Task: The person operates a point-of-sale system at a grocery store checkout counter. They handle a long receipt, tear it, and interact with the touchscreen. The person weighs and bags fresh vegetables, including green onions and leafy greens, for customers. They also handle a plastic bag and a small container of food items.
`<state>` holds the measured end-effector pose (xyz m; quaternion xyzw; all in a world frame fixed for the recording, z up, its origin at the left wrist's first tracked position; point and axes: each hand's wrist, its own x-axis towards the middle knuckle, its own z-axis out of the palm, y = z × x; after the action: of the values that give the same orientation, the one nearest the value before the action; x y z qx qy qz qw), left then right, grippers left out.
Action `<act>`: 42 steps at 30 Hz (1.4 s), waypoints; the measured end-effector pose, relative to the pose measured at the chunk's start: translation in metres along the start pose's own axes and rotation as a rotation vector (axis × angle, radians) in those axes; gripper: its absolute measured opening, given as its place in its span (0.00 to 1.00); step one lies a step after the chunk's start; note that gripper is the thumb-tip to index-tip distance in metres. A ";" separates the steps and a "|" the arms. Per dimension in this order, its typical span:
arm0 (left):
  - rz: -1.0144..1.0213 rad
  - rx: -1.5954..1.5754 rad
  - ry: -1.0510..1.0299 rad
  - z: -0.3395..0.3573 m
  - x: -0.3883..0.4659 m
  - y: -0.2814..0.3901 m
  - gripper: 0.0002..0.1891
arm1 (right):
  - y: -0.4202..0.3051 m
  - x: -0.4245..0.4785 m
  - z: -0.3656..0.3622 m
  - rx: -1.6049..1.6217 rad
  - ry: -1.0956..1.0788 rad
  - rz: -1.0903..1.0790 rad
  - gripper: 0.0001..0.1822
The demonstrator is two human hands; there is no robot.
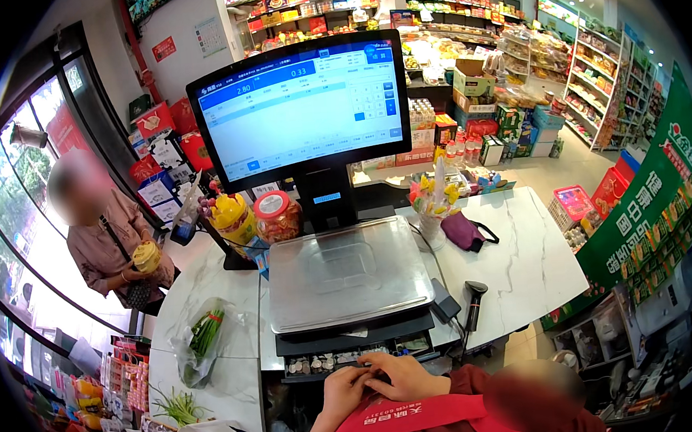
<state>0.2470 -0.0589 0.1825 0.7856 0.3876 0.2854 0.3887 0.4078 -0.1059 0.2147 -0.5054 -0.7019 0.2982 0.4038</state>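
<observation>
My left hand point(343, 388) and my right hand point(404, 376) meet at the front edge of a pulled-out cash drawer point(355, 367) with coins in it. Their fingertips touch or overlap, and no object shows between them. The right fingers look loosely spread; the left ones are bent and partly hidden. Above the drawer lies a flat metal scale plate point(349, 275), bare on top. Behind it stands a lit checkout monitor point(304, 111). To the left, a clear plastic bag point(198, 367) holds green stalks point(207, 334) tied with a red band. A handheld barcode scanner point(474, 306) rests on the right.
A person point(113, 242) at the left holds a yellow round container point(146, 256). Jars of sweets point(276, 214) stand by the monitor. A purple pouch point(466, 231) lies on the marble-patterned counter point(520, 253). Loose green stalks point(179, 407) lie at the lower left.
</observation>
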 end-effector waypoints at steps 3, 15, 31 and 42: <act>-0.053 -0.036 -0.071 -0.002 -0.002 -0.001 0.06 | -0.005 0.000 -0.004 0.001 -0.009 0.025 0.22; -0.249 -0.267 -0.262 0.001 -0.015 -0.001 0.08 | -0.002 -0.002 -0.002 0.024 -0.091 0.013 0.21; -0.119 -0.286 -0.211 0.001 -0.015 0.014 0.11 | 0.001 -0.004 -0.004 0.008 -0.026 -0.030 0.22; -0.220 -0.095 -0.031 0.005 -0.023 0.008 0.10 | 0.007 0.004 -0.001 0.122 -0.156 -0.046 0.22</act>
<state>0.2418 -0.0830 0.1836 0.7233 0.4515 0.2468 0.4604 0.4112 -0.0998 0.2106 -0.4387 -0.7232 0.3695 0.3846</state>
